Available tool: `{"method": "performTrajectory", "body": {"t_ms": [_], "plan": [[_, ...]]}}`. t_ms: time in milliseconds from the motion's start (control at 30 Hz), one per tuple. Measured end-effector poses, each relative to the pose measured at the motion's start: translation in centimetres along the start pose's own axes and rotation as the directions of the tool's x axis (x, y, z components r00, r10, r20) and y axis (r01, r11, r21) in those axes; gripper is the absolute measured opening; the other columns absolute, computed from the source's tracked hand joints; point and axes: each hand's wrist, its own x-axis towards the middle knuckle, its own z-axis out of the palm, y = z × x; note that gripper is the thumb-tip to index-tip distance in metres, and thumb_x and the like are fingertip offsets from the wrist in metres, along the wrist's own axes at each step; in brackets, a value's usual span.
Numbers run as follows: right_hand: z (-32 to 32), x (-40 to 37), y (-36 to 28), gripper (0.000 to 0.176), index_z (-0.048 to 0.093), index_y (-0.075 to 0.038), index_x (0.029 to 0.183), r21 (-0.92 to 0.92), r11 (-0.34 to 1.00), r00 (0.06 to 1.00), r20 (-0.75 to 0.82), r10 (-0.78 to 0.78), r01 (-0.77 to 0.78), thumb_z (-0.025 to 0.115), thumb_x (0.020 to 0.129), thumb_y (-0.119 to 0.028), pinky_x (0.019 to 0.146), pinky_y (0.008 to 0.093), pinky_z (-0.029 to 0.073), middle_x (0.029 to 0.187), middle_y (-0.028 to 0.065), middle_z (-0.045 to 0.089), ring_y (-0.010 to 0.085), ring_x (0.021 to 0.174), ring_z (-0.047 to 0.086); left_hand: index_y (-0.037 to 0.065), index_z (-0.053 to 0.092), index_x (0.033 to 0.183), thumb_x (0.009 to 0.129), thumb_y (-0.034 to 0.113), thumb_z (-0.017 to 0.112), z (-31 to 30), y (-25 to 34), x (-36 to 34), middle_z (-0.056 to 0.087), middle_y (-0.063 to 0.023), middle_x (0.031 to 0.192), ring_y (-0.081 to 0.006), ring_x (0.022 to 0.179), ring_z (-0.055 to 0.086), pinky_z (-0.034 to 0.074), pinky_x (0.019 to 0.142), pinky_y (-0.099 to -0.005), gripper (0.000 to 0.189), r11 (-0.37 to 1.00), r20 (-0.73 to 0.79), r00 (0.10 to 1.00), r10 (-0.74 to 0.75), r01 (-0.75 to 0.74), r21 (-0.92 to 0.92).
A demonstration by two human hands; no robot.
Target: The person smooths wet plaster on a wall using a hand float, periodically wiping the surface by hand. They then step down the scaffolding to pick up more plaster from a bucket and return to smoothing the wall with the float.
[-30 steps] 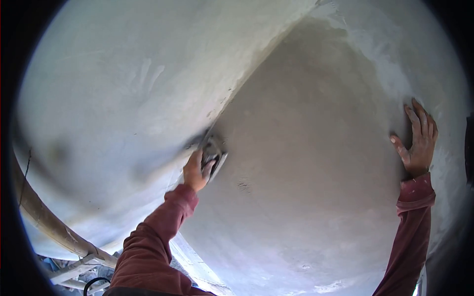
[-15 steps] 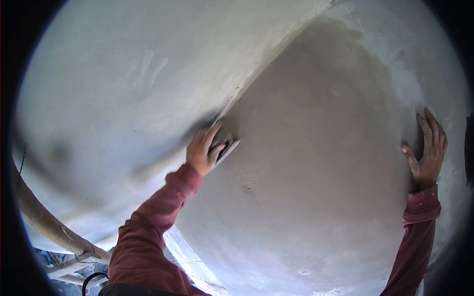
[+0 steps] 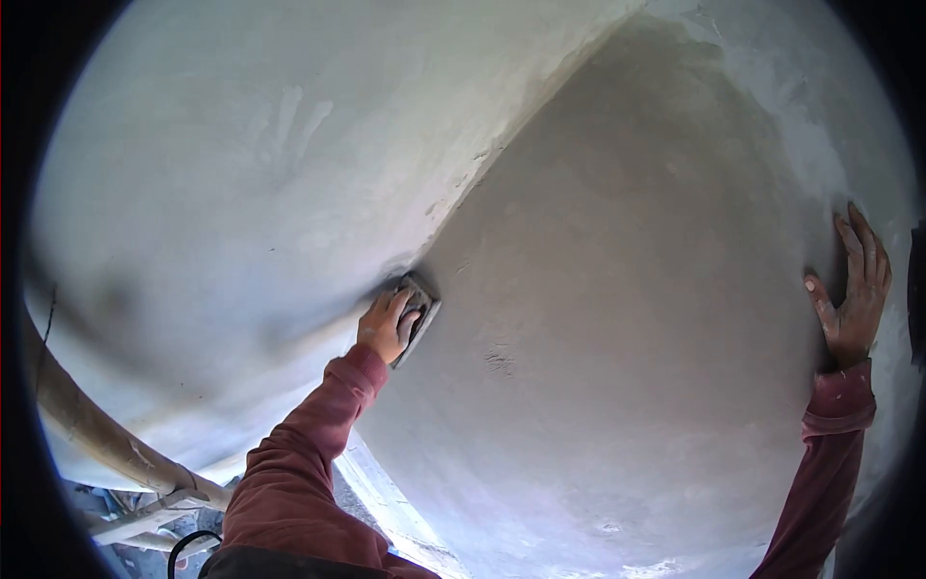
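Note:
My left hand (image 3: 384,326) is wrapped round a dark, flat plastering float (image 3: 421,301). The float lies against the damp grey plaster wall (image 3: 617,289), right at the corner line where it meets a paler surface (image 3: 212,183). Its grip is mostly covered by my fingers. At the far right, my right hand (image 3: 854,299) rests on the plaster with fingers spread and nothing in it. A small rough patch (image 3: 500,361) marks the wall to the right of the float.
A round pole (image 3: 106,425) and a crosspiece (image 3: 154,516) stand at the lower left. A pale ledge (image 3: 386,502) runs below my left forearm. Some clutter shows beneath the pole, too small to tell. A dark object (image 3: 916,294) sits at the right edge.
My left hand and the float have slid down along the corner line and slightly left. My right hand stays flat on the wall, a little farther right in view.

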Motion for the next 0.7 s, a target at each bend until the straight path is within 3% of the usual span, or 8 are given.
{"method": "performTrajectory", "body": {"t_ms": [67, 133, 200, 300, 400, 500, 600, 700], "plan": [[0.2, -0.1, 0.2, 0.071, 0.049, -0.013, 0.133, -0.01, 1.0, 1.0, -0.008, -0.002, 0.001, 0.055, 0.081, -0.061, 0.106, 0.0475, 0.029, 0.141, 0.0073, 0.047, 0.0305, 0.126, 0.043, 0.008, 0.052, 0.119, 0.087, 0.021, 0.063, -0.4, -0.8, -2.0, 0.058, -0.0159, 0.095, -0.0362, 0.082, 0.06, 0.051, 0.066, -0.0442, 0.036, 0.996, 0.114, 0.99, -0.082, 0.079, 0.029], [0.3, -0.1, 0.3, 0.071, 0.049, -0.013, 0.133, -0.025, 1.0, 1.0, -0.013, 0.003, -0.003, 0.055, 0.081, -0.061, 0.106, 0.0473, 0.029, 0.14, 0.0073, 0.047, 0.0305, 0.126, 0.043, 0.007, 0.052, 0.119, 0.086, 0.021, 0.063, 0.4, 0.2, 0.3, 0.058, -0.0164, 0.096, -0.0358, 0.082, 0.06, 0.051, 0.067, -0.0445, 0.037, 0.998, 0.05, 0.998, -0.048, 0.051, -0.049], [0.4, -0.1, 0.2, 0.071, 0.049, -0.013, 0.133, -0.024, 1.0, 1.0, -0.003, -0.015, 0.015, 0.055, 0.081, -0.061, 0.106, 0.0472, 0.029, 0.14, 0.0072, 0.047, 0.0305, 0.126, 0.043, 0.007, 0.053, 0.118, 0.085, 0.02, 0.065, 0.8, 4.4, 5.9, 0.058, -0.0167, 0.096, -0.0351, 0.082, 0.06, 0.051, 0.068, -0.0434, 0.037, 0.984, -0.204, 0.977, -0.056, 0.019, -0.179], [0.3, -0.3, 0.3, 0.071, 0.049, -0.013, 0.133, -0.024, 0.999, 1.0, 0.008, -0.022, 0.022, 0.054, 0.081, -0.061, 0.106, 0.0466, 0.029, 0.14, 0.007, 0.047, 0.03, 0.127, 0.043, 0.004, 0.055, 0.116, 0.083, 0.013, 0.065, 0.6, 10.3, 6.4, 0.06, -0.0189, 0.101, -0.0381, 0.086, 0.061, 0.051, 0.075, -0.0407, 0.035, 0.945, -0.191, 0.973, -0.131, 0.064, -0.322], [0.6, -0.2, 0.5, 0.07, 0.049, -0.013, 0.133, -0.037, 0.999, 1.0, 0.001, -0.026, 0.026, 0.054, 0.082, -0.06, 0.107, 0.0465, 0.029, 0.141, 0.0073, 0.047, 0.0295, 0.128, 0.043, 0.003, 0.056, 0.114, 0.082, 0.011, 0.065, 1.0, 11.1, 0.7, 0.059, -0.0189, 0.098, -0.0383, 0.085, 0.06, 0.05, 0.074, -0.0412, 0.034, 0.965, -0.068, 0.991, 0.113, -0.126, -0.229], [0.4, 0.0, 0.6, 0.07, 0.049, -0.012, 0.134, -0.015, 0.999, 1.0, 0.005, -0.028, 0.028, 0.054, 0.082, -0.058, 0.106, 0.0464, 0.029, 0.141, 0.0078, 0.046, 0.0295, 0.128, 0.043, 0.008, 0.058, 0.109, 0.083, 0.016, 0.065, 1.1, 6.1, -0.2, 0.059, -0.0164, 0.094, -0.0377, 0.081, 0.06, 0.051, 0.068, -0.0422, 0.028, 0.971, -0.034, 0.987, -0.16, 0.151, -0.183], [0.4, -0.1, 0.5, 0.069, 0.048, -0.011, 0.134, 0.018, 0.999, 0.999, 0.013, -0.03, 0.029, 0.053, 0.083, -0.056, 0.106, 0.0459, 0.029, 0.141, 0.0087, 0.047, 0.0303, 0.128, 0.043, 0.007, 0.058, 0.105, 0.084, 0.016, 0.065, 1.0, 7.2, 1.7, 0.059, -0.016, 0.094, -0.0387, 0.082, 0.06, 0.051, 0.069, -0.0424, 0.024, 0.938, -0.045, 0.967, -0.251, 0.231, -0.26], [0.8, 0.0, 0.9, 0.066, 0.047, -0.011, 0.136, 0.067, 0.997, 0.999, -0.011, -0.046, 0.047, 0.051, 0.084, -0.052, 0.104, 0.0446, 0.031, 0.14, 0.0102, 0.047, 0.0308, 0.127, 0.045, 0.005, 0.059, 0.105, 0.082, 0.015, 0.066, 1.2, 9.9, -2.3, 0.059, -0.0173, 0.094, -0.0376, 0.081, 0.06, 0.051, 0.07, -0.0403, 0.026, 0.948, -0.007, 0.999, -0.035, 0.031, -0.318]]}}
